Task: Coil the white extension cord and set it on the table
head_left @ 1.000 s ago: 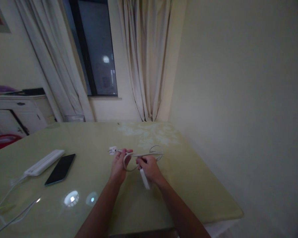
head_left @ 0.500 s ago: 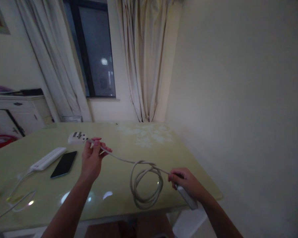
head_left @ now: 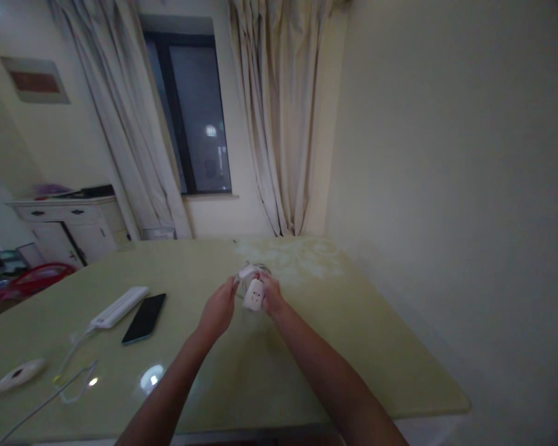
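Both of my hands meet over the middle of a pale green table (head_left: 353, 347). My right hand (head_left: 272, 297) is closed around a small white socket block (head_left: 254, 294) with its cord bunched behind it (head_left: 255, 271). My left hand (head_left: 219, 310) is closed at the left side of the same bundle, fingertips at the cord. The rest of the cord is hidden between the hands.
A white power strip (head_left: 119, 306) and a dark phone (head_left: 144, 318) lie at the table's left, with a thin white cable (head_left: 69, 378) and a small white oval device (head_left: 21, 374) nearer the left edge. A white cabinet (head_left: 69, 226) and curtained window (head_left: 195, 118) stand beyond; a wall runs along the right.
My hands, spread wide apart with the cord stretched and looped between them half a second ago, have come together over the table's middle with the cord gathered up.
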A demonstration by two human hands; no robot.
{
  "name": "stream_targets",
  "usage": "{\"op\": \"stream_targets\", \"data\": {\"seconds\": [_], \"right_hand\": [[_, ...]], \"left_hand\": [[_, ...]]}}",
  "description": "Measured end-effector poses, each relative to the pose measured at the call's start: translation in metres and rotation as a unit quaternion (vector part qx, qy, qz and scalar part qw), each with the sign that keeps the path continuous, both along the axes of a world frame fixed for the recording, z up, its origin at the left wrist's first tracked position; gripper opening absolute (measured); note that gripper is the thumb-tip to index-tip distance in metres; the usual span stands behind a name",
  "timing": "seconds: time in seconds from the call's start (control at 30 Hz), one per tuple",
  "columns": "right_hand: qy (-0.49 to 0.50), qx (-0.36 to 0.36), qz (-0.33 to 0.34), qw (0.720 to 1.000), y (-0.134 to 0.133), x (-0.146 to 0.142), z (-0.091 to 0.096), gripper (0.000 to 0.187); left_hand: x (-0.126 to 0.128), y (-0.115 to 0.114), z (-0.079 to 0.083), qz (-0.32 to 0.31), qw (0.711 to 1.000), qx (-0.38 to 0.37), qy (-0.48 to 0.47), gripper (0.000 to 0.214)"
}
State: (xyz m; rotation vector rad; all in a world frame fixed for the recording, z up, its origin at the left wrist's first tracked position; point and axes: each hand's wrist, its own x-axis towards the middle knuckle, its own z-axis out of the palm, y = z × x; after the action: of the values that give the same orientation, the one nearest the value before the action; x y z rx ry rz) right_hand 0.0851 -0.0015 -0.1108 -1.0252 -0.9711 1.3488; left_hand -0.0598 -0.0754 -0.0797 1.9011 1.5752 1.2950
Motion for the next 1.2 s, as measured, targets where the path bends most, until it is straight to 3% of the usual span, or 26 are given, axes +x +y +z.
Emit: {"op": "stream_targets", "data": {"seconds": [0.1, 0.2, 0.37, 0.43, 0.53, 0.63, 0.73, 0.83, 0.93, 1.1, 1.2], "right_hand": [[-0.031, 0.012, 0.04, 0.999, 0.007, -0.014, -0.018, 0.023], [-0.067, 0.041, 0.05, 0.996, 0.003, 0.004, -0.036, 0.022], [-0.128, 0.092, 0.013, 0.987, -0.007, 0.063, -0.064, 0.036], [-0.158, 0.093, -0.012, 0.983, -0.01, 0.081, -0.073, 0.038], [-0.158, 0.051, -0.014, 0.986, -0.014, 0.089, -0.077, 0.037], [-0.165, 0.064, 0.013, 0.984, -0.017, 0.084, -0.074, 0.031], [-0.202, 0.102, 0.022, 0.974, -0.022, 0.081, -0.069, 0.024], [-0.211, 0.073, 0.024, 0.974, -0.025, 0.084, -0.068, 0.025], [-0.207, 0.042, 0.022, 0.977, -0.026, 0.086, -0.067, 0.027], [-0.226, 0.048, 0.023, 0.973, -0.03, 0.082, -0.062, 0.024], [-0.27, 0.07, 0.027, 0.96, -0.035, 0.079, -0.055, 0.025]], "left_hand": [[-0.017, 0.007, -0.028, -0.007, 0.993, -0.026, 0.119, 0.022], [-0.038, 0.01, -0.045, 0.055, 0.96, -0.046, 0.269, 0.032], [-0.047, 0.022, -0.041, 0.129, 0.89, -0.042, 0.436, 0.041], [-0.033, 0.03, -0.034, 0.159, 0.886, -0.054, 0.433, 0.038], [0.009, 0.038, -0.033, 0.165, 0.916, -0.063, 0.361, 0.033], [0.058, 0.035, -0.047, 0.12, 0.939, -0.011, 0.321, 0.029], [0.085, 0.03, -0.065, 0.143, 0.932, 0.018, 0.331, 0.037], [0.076, 0.031, -0.074, 0.143, 0.925, 0.005, 0.352, 0.037], [0.043, 0.041, -0.076, 0.14, 0.922, -0.031, 0.359, 0.039], [-0.007, 0.054, -0.077, 0.264, 0.914, -0.035, 0.306, 0.051], [-0.011, 0.051, -0.076, 0.288, 0.923, -0.016, 0.257, 0.062]]}}
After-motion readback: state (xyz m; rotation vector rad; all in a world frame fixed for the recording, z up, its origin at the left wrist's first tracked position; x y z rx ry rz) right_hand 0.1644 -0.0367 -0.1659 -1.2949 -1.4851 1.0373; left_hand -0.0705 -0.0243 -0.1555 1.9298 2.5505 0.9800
